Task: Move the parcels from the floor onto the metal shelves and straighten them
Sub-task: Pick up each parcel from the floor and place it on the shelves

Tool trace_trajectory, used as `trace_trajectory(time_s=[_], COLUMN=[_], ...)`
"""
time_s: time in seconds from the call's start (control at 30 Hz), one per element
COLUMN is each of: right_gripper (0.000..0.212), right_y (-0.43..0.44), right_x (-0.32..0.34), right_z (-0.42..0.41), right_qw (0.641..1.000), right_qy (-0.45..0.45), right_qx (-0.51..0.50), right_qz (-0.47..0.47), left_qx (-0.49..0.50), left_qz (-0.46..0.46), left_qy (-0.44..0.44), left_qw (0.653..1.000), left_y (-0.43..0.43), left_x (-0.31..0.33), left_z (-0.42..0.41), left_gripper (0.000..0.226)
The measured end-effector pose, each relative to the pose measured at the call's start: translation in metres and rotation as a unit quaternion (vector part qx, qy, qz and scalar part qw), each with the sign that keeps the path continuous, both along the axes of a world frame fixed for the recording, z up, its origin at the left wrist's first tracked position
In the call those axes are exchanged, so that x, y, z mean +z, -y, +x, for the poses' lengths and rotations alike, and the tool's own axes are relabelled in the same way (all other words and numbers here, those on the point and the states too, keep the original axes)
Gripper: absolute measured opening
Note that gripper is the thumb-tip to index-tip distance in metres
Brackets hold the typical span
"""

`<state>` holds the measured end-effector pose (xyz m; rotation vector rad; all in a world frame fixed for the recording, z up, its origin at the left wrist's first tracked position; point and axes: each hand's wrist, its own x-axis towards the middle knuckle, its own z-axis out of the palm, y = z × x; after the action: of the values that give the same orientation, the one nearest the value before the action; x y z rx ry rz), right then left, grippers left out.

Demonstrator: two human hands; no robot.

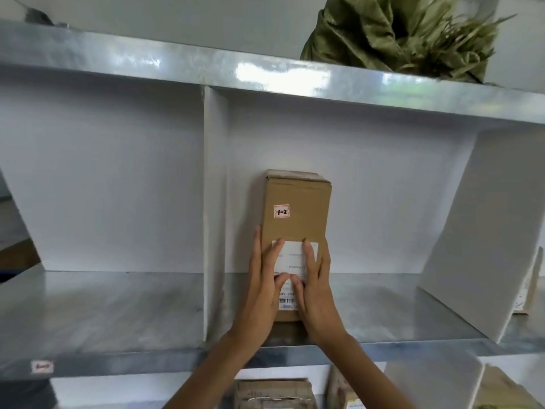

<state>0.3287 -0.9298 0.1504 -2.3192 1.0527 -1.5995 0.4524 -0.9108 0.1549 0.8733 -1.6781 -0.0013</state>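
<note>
We see both hands flat, fingers spread: left hand (265, 278) and right hand (314, 287) pressed against the upright cardboard parcel (298, 211) on the metal shelf (118, 308).

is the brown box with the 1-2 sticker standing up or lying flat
Standing up. The brown box sits on its short end on the metal shelf, back against the white panel, both hands pressed on its front.

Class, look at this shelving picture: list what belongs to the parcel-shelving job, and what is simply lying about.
Belongs to the job:
- brown box, standing on the metal shelf
- left hand and right hand, both flat on it
- parcels on the shelf below

Lying about:
- green sack on the top shelf
- white dividers
</note>
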Motion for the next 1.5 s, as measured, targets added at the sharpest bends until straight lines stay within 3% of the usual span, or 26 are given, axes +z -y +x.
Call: trace_trajectory(time_s=[0.17, 0.3, 0.53, 0.67, 0.8, 0.93, 1.03, 1.2, 1.5], right_gripper=[0.065, 0.065, 0.055, 0.054, 0.051, 0.049, 0.049, 0.047, 0.045], right_y=[-0.002, -0.027, -0.116, -0.182, -0.245, -0.302, -0.335, -0.377, -0.417], right_x=[-0.003, -0.012, -0.065, -0.122, -0.172, -0.213, -0.24, -0.277, -0.298], right_z=[-0.013, -0.029, -0.017, 0.02, 0.061, 0.104, 0.136, 0.193, 0.294], right_qw=[0.998, 0.995, 0.994, 0.971, 0.931, 0.892, 0.869, 0.846, 0.843], right_qy=[-0.046, -0.018, -0.035, -0.107, -0.148, -0.182, -0.211, -0.244, -0.251], right_qx=[-0.036, -0.077, 0.083, 0.214, 0.331, 0.409, 0.439, 0.459, 0.448], right_qz=[-0.016, -0.062, -0.063, -0.026, 0.034, 0.065, 0.087, 0.12, 0.158], left_qx=[0.015, 0.102, 0.215, 0.339, 0.459, 0.562, 0.603, 0.63, 0.621], left_qz=[0.015, 0.007, 0.057, 0.135, 0.198, 0.245, 0.263, 0.282, 0.312], left_qy=[-0.016, 0.002, -0.009, -0.004, -0.034, -0.103, -0.129, -0.152, -0.164], left_qw=[1.0, 0.995, 0.975, 0.931, 0.865, 0.783, 0.742, 0.708, 0.7], left_y=[-0.012, -0.045, -0.188, -0.3, -0.426, -0.538, -0.598, -0.665, -0.702], left_x=[0.001, -0.001, -0.047, -0.108, -0.16, -0.201, -0.225, -0.249, -0.266], left_z=[-0.006, -0.005, 0.026, 0.066, 0.103, 0.124, 0.135, 0.164, 0.254], left_gripper=[0.069, 0.063, 0.053, 0.051, 0.05, 0.056, 0.056, 0.053, 0.053])
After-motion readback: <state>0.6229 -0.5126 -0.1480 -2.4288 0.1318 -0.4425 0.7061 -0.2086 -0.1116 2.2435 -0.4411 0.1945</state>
